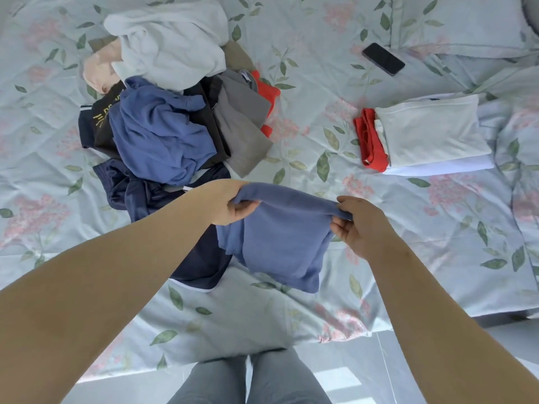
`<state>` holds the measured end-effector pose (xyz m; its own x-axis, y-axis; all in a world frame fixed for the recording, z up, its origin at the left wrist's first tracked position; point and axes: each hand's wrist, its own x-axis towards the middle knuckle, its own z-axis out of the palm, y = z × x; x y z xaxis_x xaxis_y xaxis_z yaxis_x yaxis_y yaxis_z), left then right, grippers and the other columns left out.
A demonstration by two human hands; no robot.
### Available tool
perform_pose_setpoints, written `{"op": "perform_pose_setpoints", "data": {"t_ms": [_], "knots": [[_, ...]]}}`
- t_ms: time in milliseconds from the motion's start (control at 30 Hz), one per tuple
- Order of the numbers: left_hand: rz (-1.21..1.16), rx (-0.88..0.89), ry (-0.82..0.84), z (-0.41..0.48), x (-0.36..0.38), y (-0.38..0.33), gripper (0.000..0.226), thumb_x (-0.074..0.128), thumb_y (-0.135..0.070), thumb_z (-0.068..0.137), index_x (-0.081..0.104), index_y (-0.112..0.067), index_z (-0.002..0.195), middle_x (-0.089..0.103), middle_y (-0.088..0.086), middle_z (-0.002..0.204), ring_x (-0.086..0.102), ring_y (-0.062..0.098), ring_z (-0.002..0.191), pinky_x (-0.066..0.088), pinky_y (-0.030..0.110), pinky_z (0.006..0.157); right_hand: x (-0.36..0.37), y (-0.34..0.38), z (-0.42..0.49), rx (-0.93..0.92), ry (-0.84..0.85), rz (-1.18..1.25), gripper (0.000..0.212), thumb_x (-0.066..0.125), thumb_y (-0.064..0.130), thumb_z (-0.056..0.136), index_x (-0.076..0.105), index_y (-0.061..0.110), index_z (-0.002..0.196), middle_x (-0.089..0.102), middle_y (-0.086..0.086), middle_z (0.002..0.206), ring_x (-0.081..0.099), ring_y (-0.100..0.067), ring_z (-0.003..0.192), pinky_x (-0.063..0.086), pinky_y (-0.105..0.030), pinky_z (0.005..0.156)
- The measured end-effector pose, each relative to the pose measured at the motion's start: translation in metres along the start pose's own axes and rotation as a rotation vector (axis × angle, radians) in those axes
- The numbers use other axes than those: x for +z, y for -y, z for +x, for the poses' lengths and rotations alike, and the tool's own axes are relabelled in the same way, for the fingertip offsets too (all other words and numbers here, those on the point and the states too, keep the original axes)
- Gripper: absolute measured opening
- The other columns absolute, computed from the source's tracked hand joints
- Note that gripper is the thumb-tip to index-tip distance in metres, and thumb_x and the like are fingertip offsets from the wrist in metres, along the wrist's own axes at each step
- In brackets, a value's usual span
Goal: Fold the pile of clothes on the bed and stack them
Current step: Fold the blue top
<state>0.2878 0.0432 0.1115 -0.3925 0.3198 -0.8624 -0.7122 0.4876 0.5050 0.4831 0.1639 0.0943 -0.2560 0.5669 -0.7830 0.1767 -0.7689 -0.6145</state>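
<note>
I hold a blue-grey garment point(280, 240) up over the bed, folded over so it hangs in layers. My left hand point(230, 204) pinches its upper left corner and my right hand point(357, 224) pinches its upper right corner. Beyond it lies the unfolded pile of clothes point(163, 112): a white piece on top, a blue top, dark navy shorts, grey, black and orange items. At the right sits a stack of folded clothes point(431, 132), white pieces with a folded red one point(370, 141) beside them.
A black phone point(383, 58) lies on the floral bedspread point(408, 217) at the back right, near a pillow point(466, 21). Navy shorts point(201, 263) lie under the held garment. The bed's front edge runs just ahead of my legs point(248, 380).
</note>
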Motion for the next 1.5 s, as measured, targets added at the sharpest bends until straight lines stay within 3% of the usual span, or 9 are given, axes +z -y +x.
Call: {"op": "perform_pose_setpoints", "data": {"t_ms": [133, 200, 233, 400, 633, 800, 933, 1200, 1500], "knots": [[-0.219, -0.061, -0.018, 0.065, 0.012, -0.010, 0.023, 0.051, -0.009, 0.095, 0.051, -0.030, 0.103, 0.061, 0.007, 0.103, 0.057, 0.017, 0.093, 0.051, 0.022, 0.085, 0.009, 0.000, 0.065, -0.033, -0.044, -0.048, 0.022, 0.046, 0.000, 0.092, 0.057, 0.015, 0.081, 0.054, -0.008, 0.071, 0.046, -0.015, 0.055, 0.048, -0.021, 0.055], [0.142, 0.050, -0.043, 0.070, 0.017, -0.007, 0.030, 0.054, -0.022, 0.095, 0.040, -0.047, 0.104, 0.056, -0.010, 0.101, 0.051, 0.019, 0.115, 0.016, 0.024, 0.114, 0.010, 0.000, 0.088, -0.072, -0.050, -0.068, 0.023, 0.046, -0.001, 0.090, 0.057, 0.015, 0.079, 0.052, -0.009, 0.071, 0.045, -0.016, 0.056, 0.046, -0.021, 0.056], [0.181, 0.070, -0.014, 0.078, 0.015, -0.006, 0.031, 0.053, -0.022, 0.095, 0.040, -0.047, 0.108, 0.058, -0.008, 0.105, 0.051, 0.022, 0.119, 0.010, 0.021, 0.114, 0.009, -0.002, 0.095, -0.089, -0.052, -0.081, 0.023, 0.046, -0.002, 0.089, 0.057, 0.015, 0.078, 0.052, -0.009, 0.071, 0.044, -0.017, 0.057, 0.045, -0.022, 0.057], [0.260, -0.024, 0.043, 0.118, -0.002, 0.028, 0.024, 0.056, -0.018, 0.095, 0.056, -0.011, 0.118, 0.063, 0.011, 0.118, 0.064, 0.014, 0.090, 0.059, 0.024, 0.065, -0.007, -0.034, 0.100, -0.071, -0.045, -0.236, 0.024, 0.049, -0.004, 0.086, 0.058, 0.015, 0.076, 0.052, -0.006, 0.075, 0.045, -0.018, 0.062, 0.042, -0.026, 0.061], [0.607, -0.091, -0.136, 0.141, -0.049, 0.098, 0.030, 0.058, -0.018, 0.091, 0.053, -0.010, 0.119, 0.059, 0.005, 0.113, 0.056, 0.020, 0.093, 0.050, 0.029, 0.074, -0.014, -0.121, 0.094, 0.201, -0.031, -0.587, 0.010, 0.057, 0.004, 0.079, 0.053, 0.010, 0.086, 0.048, -0.005, 0.084, 0.044, -0.025, 0.077, 0.038, -0.031, 0.067], [0.753, 0.076, -0.384, 0.171, -0.046, 0.108, 0.086, 0.072, -0.039, 0.079, 0.023, -0.017, 0.147, 0.032, 0.005, 0.147, 0.040, 0.029, 0.127, 0.042, 0.042, 0.098, -0.010, -0.138, 0.126, 0.152, -0.242, -0.513, 0.075, 0.071, 0.026, 0.081, 0.029, 0.019, 0.143, 0.042, -0.004, 0.130, 0.046, -0.030, 0.115, 0.046, -0.044, 0.089], [0.819, 0.053, -0.386, 0.193, -0.034, 0.110, 0.099, 0.076, -0.048, 0.071, 0.020, -0.020, 0.148, 0.028, 0.003, 0.149, 0.029, 0.032, 0.135, 0.034, 0.050, 0.105, 0.002, -0.143, 0.151, 0.163, -0.364, -0.666, 0.079, 0.075, 0.040, 0.074, 0.033, 0.017, 0.137, 0.035, -0.008, 0.134, 0.037, -0.032, 0.123, 0.042, -0.044, 0.091], [0.557, 0.088, -0.135, 0.191, -0.027, 0.113, 0.032, 0.069, -0.027, 0.084, 0.055, -0.014, 0.110, 0.059, -0.006, 0.092, 0.057, 0.021, 0.098, 0.043, 0.032, 0.079, 0.003, -0.148, 0.145, 0.068, -0.130, -0.547, 0.015, 0.068, 0.018, 0.082, 0.054, 0.013, 0.082, 0.059, -0.002, 0.081, 0.057, -0.026, 0.082, 0.048, -0.036, 0.070], [0.469, 0.345, -0.111, 0.116, -0.041, 0.102, 0.005, 0.057, -0.021, 0.094, 0.054, -0.019, 0.097, 0.057, -0.009, 0.089, 0.053, 0.015, 0.091, 0.043, 0.025, 0.074, -0.004, -0.118, 0.061, -0.179, 0.004, -0.309, 0.020, 0.062, 0.012, 0.088, 0.057, 0.030, 0.096, 0.067, 0.003, 0.098, 0.065, -0.017, 0.090, 0.055, -0.036, 0.078]]}}
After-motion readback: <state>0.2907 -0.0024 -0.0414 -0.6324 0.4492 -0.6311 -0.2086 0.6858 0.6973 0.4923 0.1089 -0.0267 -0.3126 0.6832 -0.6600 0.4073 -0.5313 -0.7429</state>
